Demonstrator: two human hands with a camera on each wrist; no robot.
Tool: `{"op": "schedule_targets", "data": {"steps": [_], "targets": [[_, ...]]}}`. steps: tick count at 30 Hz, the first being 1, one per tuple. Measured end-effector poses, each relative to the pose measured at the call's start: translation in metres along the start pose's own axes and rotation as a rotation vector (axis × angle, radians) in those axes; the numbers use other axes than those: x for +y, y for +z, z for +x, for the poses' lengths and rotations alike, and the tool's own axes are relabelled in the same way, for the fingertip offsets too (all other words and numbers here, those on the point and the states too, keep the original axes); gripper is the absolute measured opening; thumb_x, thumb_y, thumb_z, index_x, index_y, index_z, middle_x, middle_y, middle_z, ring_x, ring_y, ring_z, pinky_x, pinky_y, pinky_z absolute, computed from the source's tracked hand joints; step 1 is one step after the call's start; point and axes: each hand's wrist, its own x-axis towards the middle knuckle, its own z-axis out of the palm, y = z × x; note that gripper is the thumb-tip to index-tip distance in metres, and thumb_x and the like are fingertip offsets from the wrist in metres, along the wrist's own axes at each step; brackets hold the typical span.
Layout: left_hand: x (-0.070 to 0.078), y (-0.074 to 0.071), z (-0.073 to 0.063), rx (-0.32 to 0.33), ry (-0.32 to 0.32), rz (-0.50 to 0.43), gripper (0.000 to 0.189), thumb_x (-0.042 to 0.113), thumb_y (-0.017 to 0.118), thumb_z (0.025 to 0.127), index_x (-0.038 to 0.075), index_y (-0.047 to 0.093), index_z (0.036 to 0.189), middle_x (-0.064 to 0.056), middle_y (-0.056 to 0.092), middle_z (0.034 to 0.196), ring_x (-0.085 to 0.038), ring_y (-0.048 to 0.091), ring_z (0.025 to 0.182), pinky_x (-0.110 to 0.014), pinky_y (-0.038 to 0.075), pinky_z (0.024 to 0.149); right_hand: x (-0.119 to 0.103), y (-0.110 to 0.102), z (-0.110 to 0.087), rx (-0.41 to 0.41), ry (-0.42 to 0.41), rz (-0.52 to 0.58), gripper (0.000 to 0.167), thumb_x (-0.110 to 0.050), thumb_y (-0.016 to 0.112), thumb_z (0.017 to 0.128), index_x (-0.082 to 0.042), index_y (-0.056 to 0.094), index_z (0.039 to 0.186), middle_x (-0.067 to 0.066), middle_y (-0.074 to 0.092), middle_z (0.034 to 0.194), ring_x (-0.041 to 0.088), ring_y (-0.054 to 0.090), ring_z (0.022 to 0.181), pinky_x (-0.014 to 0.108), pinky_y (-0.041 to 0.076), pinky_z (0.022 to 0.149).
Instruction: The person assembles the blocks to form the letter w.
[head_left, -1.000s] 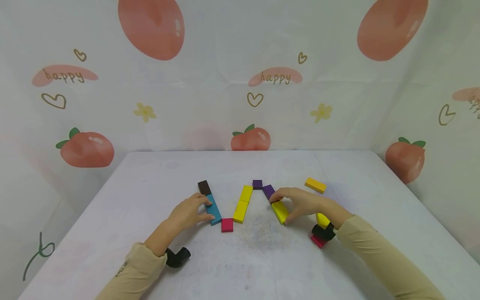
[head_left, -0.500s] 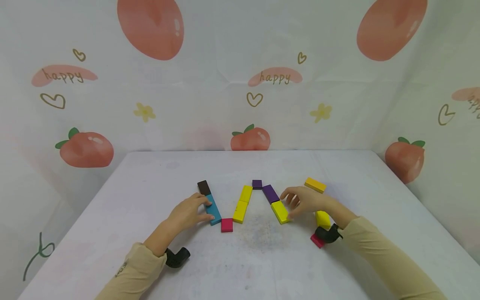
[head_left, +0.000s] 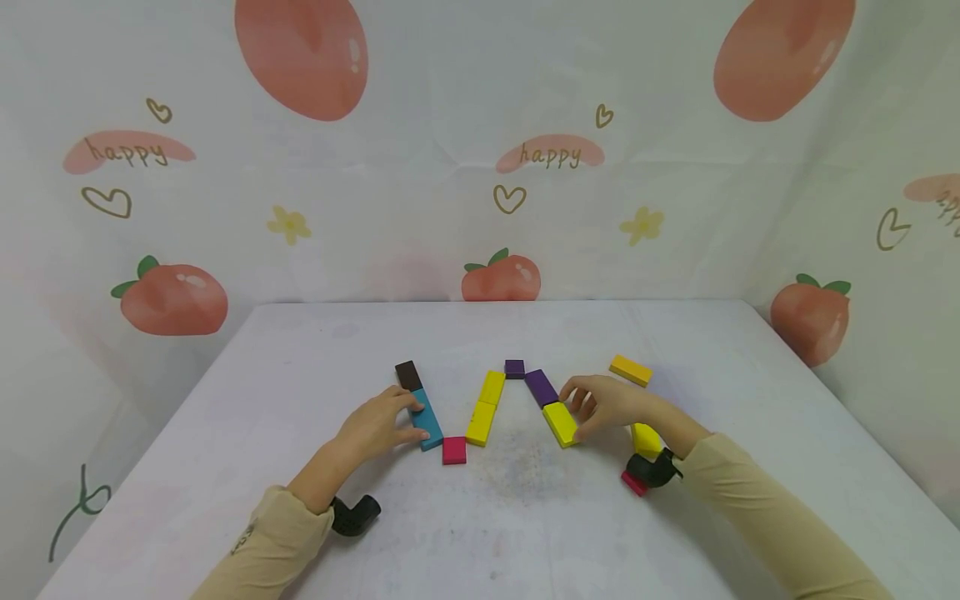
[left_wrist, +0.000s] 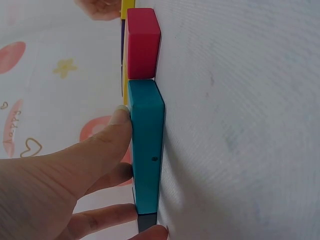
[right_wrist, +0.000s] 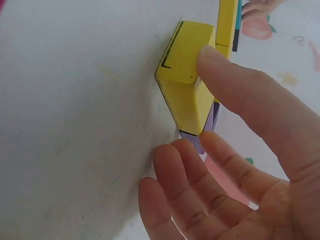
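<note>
In the head view my left hand rests its thumb and fingertips on a teal block. A dark brown block touches its far end, and a red block meets its near end. My right hand is at the right of a yellow block. Its thumb touches that block in the right wrist view, while the other fingers hang loosely curled beside it. A purple block continues the line behind the yellow one. Neither hand grips anything.
Two yellow blocks in a row and a small purple block complete the zigzag between my hands. By the right forearm lie an orange-yellow block, another yellow block and a partly hidden red block. A printed curtain hangs behind.
My right hand has shifted slightly right, its fingers leaving the purple block and uncovering the seam with the yellow one. The left hand and blocks stay put.
</note>
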Motion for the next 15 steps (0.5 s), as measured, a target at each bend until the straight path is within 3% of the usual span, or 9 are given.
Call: {"op": "schedule_targets", "data": {"steps": [15], "targets": [[0.0002, -0.0004, -0.0004, -0.006, -0.007, -0.008, 0.042, 0.031, 0.072, 0.08, 0.007, 0.064, 0.114, -0.018, 0.054, 0.127, -0.035, 0.055, 0.114, -0.047, 0.049, 0.095, -0.0006, -0.0004, 0.0011, 0.003, 0.002, 0.0, 0.048, -0.018, 0.079, 0.074, -0.005, 0.053, 0.113, 0.01, 0.062, 0.1, 0.018, 0.059, 0.088, 0.035, 0.053, 0.083]]}}
